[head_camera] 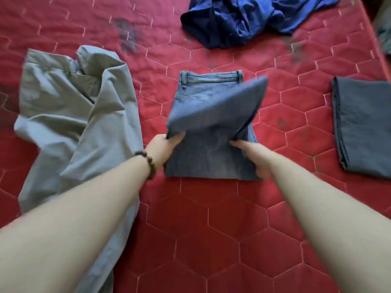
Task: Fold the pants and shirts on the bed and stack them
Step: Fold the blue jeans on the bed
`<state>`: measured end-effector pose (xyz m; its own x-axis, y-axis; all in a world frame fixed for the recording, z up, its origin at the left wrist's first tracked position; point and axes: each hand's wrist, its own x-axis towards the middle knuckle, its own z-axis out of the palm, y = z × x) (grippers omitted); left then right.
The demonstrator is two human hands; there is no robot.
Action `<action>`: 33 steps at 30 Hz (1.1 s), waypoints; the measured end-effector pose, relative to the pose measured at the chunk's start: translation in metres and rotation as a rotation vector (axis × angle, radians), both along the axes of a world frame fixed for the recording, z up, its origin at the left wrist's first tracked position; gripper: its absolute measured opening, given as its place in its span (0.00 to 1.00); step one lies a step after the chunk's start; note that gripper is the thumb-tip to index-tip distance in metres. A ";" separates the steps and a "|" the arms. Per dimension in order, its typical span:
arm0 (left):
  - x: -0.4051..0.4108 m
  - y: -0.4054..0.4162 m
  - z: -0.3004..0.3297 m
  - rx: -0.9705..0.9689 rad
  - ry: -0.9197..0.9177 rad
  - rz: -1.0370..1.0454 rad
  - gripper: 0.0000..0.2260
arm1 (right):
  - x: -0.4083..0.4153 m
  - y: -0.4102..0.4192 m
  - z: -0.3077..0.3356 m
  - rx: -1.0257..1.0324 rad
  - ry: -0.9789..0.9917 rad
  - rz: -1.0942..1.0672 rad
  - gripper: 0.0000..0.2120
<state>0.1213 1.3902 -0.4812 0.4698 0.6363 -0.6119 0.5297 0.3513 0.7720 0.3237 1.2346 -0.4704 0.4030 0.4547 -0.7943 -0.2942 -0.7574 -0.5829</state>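
Between both hands' fingers [177,137], jeans [211,115] fold, lifted.

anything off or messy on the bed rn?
Dark smudgy stains mark the red quilt, upper left of centre, with fainter blotches to the right. The grey pants and the blue shirt lie crumpled and unfolded. The jeans are mid-fold, and the dark folded garment lies flat.

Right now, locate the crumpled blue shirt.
Head view: crumpled blue shirt lies at the top centre of the red quilted bed, beyond the blue denim jeans.
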 end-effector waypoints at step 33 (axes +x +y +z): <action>0.048 0.029 -0.015 0.474 0.253 0.167 0.12 | 0.032 0.029 -0.020 0.136 -0.596 0.030 0.14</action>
